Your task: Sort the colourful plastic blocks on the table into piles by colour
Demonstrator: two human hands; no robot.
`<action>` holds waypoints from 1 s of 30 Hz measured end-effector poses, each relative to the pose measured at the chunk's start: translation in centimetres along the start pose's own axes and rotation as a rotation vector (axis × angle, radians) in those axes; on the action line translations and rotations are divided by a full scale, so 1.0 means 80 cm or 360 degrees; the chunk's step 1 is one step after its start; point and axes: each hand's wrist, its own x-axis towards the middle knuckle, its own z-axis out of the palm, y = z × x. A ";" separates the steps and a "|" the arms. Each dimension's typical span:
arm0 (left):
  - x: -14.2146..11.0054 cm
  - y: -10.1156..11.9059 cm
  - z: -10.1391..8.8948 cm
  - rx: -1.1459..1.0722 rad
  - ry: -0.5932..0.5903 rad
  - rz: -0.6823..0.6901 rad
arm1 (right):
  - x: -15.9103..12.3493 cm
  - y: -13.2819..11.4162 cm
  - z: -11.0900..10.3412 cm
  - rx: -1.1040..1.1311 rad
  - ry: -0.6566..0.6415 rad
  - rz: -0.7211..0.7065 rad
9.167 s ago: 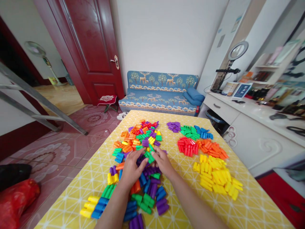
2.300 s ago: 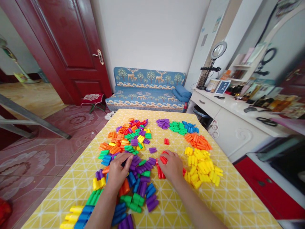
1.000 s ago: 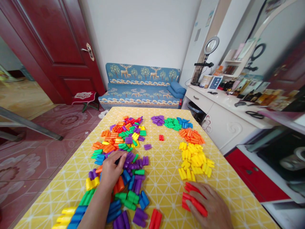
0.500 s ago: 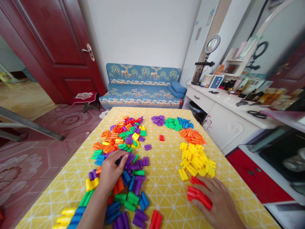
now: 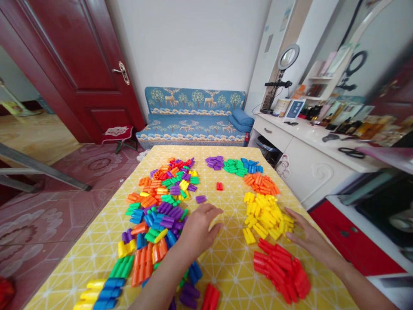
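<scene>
My left hand [image 5: 197,229] hovers over the yellow tablecloth [image 5: 226,254] just right of the mixed pile of coloured plastic blocks [image 5: 161,206]; its fingers are loosely apart and hold nothing. My right hand [image 5: 308,236] lies open with fingers stretched, its fingertips at the right edge of the yellow block pile [image 5: 264,215]. Just in front of that hand sits the red block pile [image 5: 280,269], untouched. A single red piece [image 5: 219,186] and a single purple piece [image 5: 200,199] lie alone mid-table.
Sorted purple [image 5: 214,162], green [image 5: 235,167], blue [image 5: 251,165] and orange [image 5: 262,184] piles sit at the far end. A white dresser [image 5: 309,159] stands to the right, a blue sofa [image 5: 193,116] behind, a red door [image 5: 74,64] and a metal ladder [image 5: 41,170] to the left.
My right hand let go of the red blocks and moved up to the yellow pile's edge. My left hand left the mixed pile and moved right over bare cloth.
</scene>
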 end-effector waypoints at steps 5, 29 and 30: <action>0.019 0.016 0.057 -0.0028 -0.0403 0.0317 | 0.019 -0.009 0.012 -0.0073 -0.0162 -0.0286; 0.074 -0.028 0.138 0.0351 -0.0354 0.0260 | 0.121 -0.048 0.088 -0.0187 -0.0525 -0.0669; 0.079 -0.032 0.136 0.0370 -0.0361 0.0277 | 0.127 -0.049 0.091 -0.0187 -0.0508 -0.0660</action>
